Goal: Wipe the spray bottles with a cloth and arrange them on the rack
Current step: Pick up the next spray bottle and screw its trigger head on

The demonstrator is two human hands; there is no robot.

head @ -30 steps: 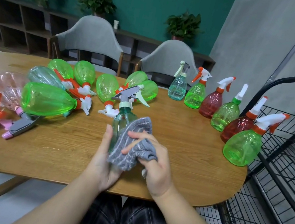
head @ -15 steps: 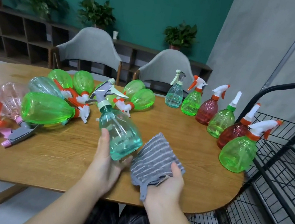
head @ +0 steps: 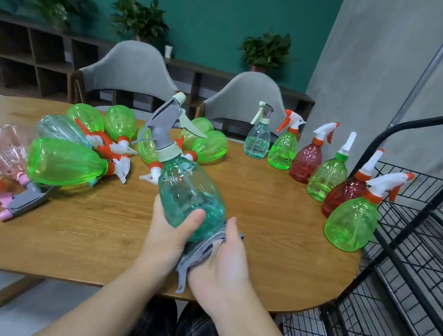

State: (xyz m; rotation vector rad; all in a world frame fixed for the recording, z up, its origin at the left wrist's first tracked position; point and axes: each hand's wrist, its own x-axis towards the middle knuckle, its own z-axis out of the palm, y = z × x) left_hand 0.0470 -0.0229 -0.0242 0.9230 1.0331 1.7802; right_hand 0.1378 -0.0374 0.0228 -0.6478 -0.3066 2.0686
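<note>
My left hand (head: 166, 235) grips the lower body of a teal spray bottle (head: 187, 188) with a grey trigger head, tilted with its nozzle pointing up and away. My right hand (head: 222, 267) presses a grey striped cloth (head: 200, 252) against the bottle's base, and the cloth is mostly hidden under the hand and bottle. Several bottles lie on their sides in a pile (head: 68, 162) at the left of the wooden table (head: 102, 241). A curved row of upright bottles (head: 324, 176) stands at the right, beside the black wire rack (head: 417, 253).
Two grey chairs (head: 130, 73) stand behind the table, with a low shelf unit and potted plants along the green wall. The table's rounded right end lies close to the rack's frame. My legs in checked trousers show under the near edge.
The cloth was wrapped round the bottle, then came off flat in my right hand. Now the bottle is tilted up and the cloth is pressed under its base.
</note>
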